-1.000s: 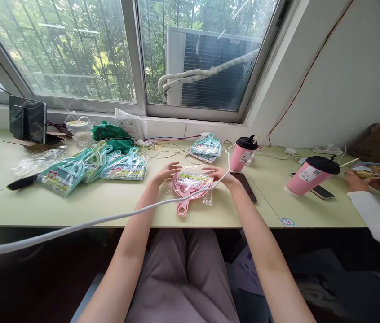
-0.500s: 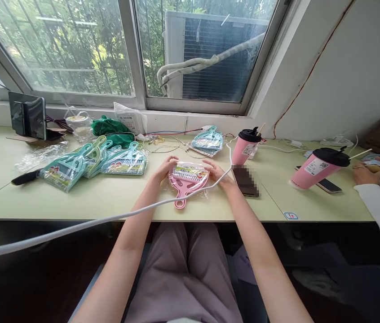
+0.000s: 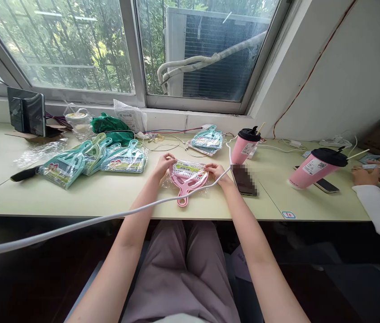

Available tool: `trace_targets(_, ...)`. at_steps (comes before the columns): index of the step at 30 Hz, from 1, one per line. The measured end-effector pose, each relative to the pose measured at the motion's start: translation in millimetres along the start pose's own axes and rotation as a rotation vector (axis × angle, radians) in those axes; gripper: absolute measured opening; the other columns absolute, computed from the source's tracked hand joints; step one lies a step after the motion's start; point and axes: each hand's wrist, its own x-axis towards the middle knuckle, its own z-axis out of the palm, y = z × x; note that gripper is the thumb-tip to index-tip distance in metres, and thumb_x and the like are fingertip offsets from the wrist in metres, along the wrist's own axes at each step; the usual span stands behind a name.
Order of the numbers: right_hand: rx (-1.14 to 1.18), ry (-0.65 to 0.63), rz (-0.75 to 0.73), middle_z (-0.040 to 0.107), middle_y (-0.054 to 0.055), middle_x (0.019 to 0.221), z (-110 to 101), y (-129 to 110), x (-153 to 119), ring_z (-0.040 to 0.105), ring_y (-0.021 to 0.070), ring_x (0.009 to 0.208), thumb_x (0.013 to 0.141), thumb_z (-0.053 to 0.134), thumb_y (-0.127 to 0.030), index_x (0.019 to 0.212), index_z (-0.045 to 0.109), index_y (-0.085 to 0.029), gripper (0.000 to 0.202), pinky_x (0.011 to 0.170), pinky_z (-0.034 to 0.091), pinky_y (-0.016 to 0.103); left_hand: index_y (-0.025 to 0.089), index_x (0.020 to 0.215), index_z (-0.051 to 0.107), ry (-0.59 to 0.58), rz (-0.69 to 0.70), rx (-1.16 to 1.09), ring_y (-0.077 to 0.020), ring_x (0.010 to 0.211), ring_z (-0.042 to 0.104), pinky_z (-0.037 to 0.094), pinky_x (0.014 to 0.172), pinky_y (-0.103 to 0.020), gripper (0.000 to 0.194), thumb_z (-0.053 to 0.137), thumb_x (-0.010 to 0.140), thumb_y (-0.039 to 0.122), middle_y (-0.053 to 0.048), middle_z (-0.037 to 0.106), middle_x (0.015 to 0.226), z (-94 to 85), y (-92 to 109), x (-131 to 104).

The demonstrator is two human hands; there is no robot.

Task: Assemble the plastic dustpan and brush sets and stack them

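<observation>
A pink mini dustpan-and-brush set [image 3: 188, 185] lies at the table's front with its handle toward me, inside a clear plastic bag [image 3: 166, 180] with a printed label. My left hand [image 3: 165, 165] is closed in a pinch on the bag's upper left corner. On the upper right corner, my right hand [image 3: 217, 172] pinches the film in the same way. A white cable [image 3: 122, 216] crosses in front of the pink handle. To the left lie several green and blue bagged dustpan sets [image 3: 125, 161].
Right of my hand lies a dark phone [image 3: 244, 180], with pink cups [image 3: 242, 148] beyond. A black-handled tool [image 3: 24, 174] sits at the left. Another bagged set [image 3: 207, 140] lies near the window. At far right, another person's hand [image 3: 365, 175] is at work.
My fingers have gone from resting around the bag's sides to pinching its upper corners. The pink set has turned slightly, its handle shifting a little to the right.
</observation>
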Motion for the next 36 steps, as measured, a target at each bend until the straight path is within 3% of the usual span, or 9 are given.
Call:
trace_targets(5,0.014,-0.029,-0.059,0.073,0.009,0.101,-5.1,-0.9,1.0,0.068,0.0196,0.085,0.048,0.09,-0.034,0.073,0.07,-0.018,0.036,0.078,0.054,0.033,0.019,0.071,0.055,-0.079,0.032,0.069,-0.0103,0.055,0.052,0.04,0.053,-0.022,0.036,0.085,0.057,0.033,0.002,0.056,0.063,-1.8,6.8,-4.5)
trace_targets(11,-0.03,0.041,-0.037,0.072,0.01,0.089,-3.4,-0.1,-2.5,0.067,0.0233,0.084,0.06,0.078,-0.065,0.073,0.07,-0.017,0.05,0.073,0.055,0.035,0.019,0.066,0.052,-0.039,0.103,0.088,-0.009,0.053,0.045,0.034,0.051,-0.021,0.046,0.08,0.064,0.056,0.002,0.05,0.06,-1.4,3.5,-3.1)
trace_targets(15,-0.053,0.034,-0.034,0.071,0.007,0.083,0.4,0.8,-4.0,0.066,0.0192,0.077,0.053,0.088,-0.045,0.075,0.07,-0.016,0.04,0.071,0.055,0.031,0.019,0.064,0.052,-0.018,-0.018,0.031,-0.0104,0.051,0.044,0.035,0.049,-0.023,0.053,0.059,0.076,0.07,0.0,0.049,0.057,-3.0,-1.8,4.3)
trace_targets(17,-0.052,0.015,-0.026,0.071,0.005,0.082,0.8,0.8,-4.8,0.064,0.0164,0.072,0.05,0.088,-0.032,0.084,0.071,-0.016,0.042,0.069,0.054,0.029,0.019,0.064,0.052,-0.029,-0.079,0.007,-0.0108,0.052,0.048,0.038,0.05,-0.023,0.05,0.057,0.08,0.066,-0.001,0.051,0.059,-4.9,-3.3,7.2)
trace_targets(20,-0.049,0.019,-0.045,0.07,0.005,0.086,-0.3,-0.3,-6.6,0.064,0.0147,0.071,0.052,0.083,-0.024,0.095,0.07,-0.016,0.046,0.065,0.053,0.027,0.019,0.075,0.053,-0.099,-0.091,0.084,-0.0101,0.058,0.053,0.041,0.053,-0.021,0.028,0.073,0.071,0.038,0.001,0.055,0.067,-7.6,-2.5,7.1)
trace_targets(22,-0.065,0.057,-0.098,0.07,0.006,0.098,-1.3,-1.2,-7.1,0.064,0.0148,0.077,0.053,0.081,-0.02,0.096,0.069,-0.016,0.045,0.067,0.053,0.026,0.02,0.085,0.053,-0.195,-0.113,0.148,-0.0096,0.06,0.055,0.041,0.054,-0.02,0.027,0.072,0.066,0.023,0.003,0.055,0.072,-8.4,0.0,4.8)
trace_targets(27,-0.143,0.149,-0.137,0.068,0.008,0.113,-1.5,-2.6,-4.4,0.065,0.0184,0.092,0.055,0.072,-0.013,0.091,0.067,-0.018,0.036,0.073,0.055,0.027,0.021,0.093,0.051,-0.291,-0.169,0.244,-0.0092,0.061,0.055,0.042,0.057,-0.021,0.031,0.065,0.065,0.018,0.003,0.057,0.08,-3.7,7.0,-0.6)
trace_targets(30,-0.213,0.161,-0.14,0.068,0.009,0.113,1.3,-3.2,-3.8,0.065,0.0203,0.097,0.059,0.067,-0.011,0.09,0.067,-0.019,0.032,0.078,0.056,0.028,0.021,0.101,0.053,-0.246,-0.178,0.378,-0.0143,0.071,0.06,0.046,0.063,-0.025,0.04,0.069,0.065,0.022,-0.001,0.061,0.089,6.4,6.6,-3.3)
trace_targets(36,-0.289,0.146,-0.141,0.066,0.01,0.115,11.1,-0.8,-5.4,0.065,0.0213,0.098,0.061,0.076,-0.015,0.095,0.064,-0.019,0.036,0.084,0.057,0.037,0.021,0.107,0.057,0.001,-0.087,0.729,-0.023,0.09,0.062,0.045,0.074,-0.028,0.055,0.081,0.06,0.036,-0.005,0.062,0.091,30.8,-7.5,-7.8)
